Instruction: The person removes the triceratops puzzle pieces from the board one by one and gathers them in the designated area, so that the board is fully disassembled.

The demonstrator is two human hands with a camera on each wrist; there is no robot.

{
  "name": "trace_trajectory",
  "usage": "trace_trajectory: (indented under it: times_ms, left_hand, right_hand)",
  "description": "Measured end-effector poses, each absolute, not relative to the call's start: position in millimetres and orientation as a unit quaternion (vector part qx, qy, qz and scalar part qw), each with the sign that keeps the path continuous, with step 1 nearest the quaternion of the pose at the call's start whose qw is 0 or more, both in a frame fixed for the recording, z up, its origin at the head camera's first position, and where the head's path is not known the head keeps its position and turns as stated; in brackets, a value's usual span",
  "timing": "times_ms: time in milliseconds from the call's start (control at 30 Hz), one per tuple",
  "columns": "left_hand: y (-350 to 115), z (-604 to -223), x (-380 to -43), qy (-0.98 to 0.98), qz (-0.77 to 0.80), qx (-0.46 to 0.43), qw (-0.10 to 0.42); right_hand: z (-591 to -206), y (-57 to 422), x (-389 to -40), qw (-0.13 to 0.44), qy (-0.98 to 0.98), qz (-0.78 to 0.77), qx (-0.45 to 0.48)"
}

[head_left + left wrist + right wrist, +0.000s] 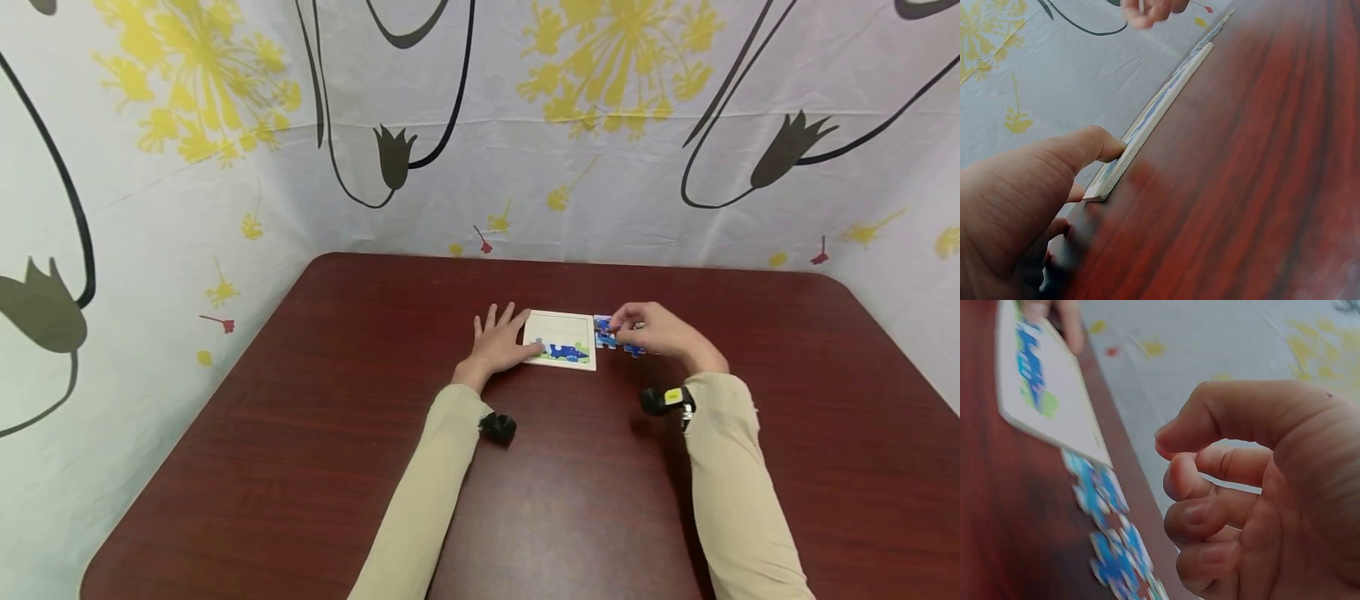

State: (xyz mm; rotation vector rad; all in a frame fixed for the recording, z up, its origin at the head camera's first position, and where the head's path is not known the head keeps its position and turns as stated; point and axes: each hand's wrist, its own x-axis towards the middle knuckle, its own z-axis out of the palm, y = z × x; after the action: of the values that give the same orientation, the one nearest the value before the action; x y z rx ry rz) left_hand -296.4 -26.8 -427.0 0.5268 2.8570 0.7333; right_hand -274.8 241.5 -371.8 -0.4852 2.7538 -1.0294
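Note:
My left hand [498, 342] lies with fingers spread at the left side of a white puzzle tray [558, 327]. Its thumb [1107, 149] presses on the tray's near left corner, over the puzzle pieces there. Blue and green puzzle pieces [567, 353] line the tray's near edge; bare backing shows above them. Over several loose blue puzzle pieces [1110, 559] to the right of the tray hovers my right hand [660, 329]. Its fingers are loosely bent, with thumb and index tips close together, and no piece shows between them in the right wrist view.
The dark reddish-brown table [337, 467] reaches to a patterned cloth [480, 150] behind and at the sides. Each wrist carries a small black camera [498, 427]. The loose pieces sit right by the tray's right edge.

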Motion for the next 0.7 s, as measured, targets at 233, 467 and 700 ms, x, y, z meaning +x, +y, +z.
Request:
trace_trajectory:
  times_ms: [233,467,700]
  left_hand:
    - [-27,-428,-297,0.952,0.244,0.170,0.075]
    - [-27,-428,-298,0.953,0.240,0.171,0.076]
    - [-26,-428,-298,0.953,0.234,0.176,0.076]
  right_hand:
    - [-380,193,-278,0.110,0.921,-0.303,-0.218]
    - [-390,165,-277,0.100,0.918,-0.295,-0.247]
    - [-400,155,-278,0.101,0.921,-0.288,-0.244]
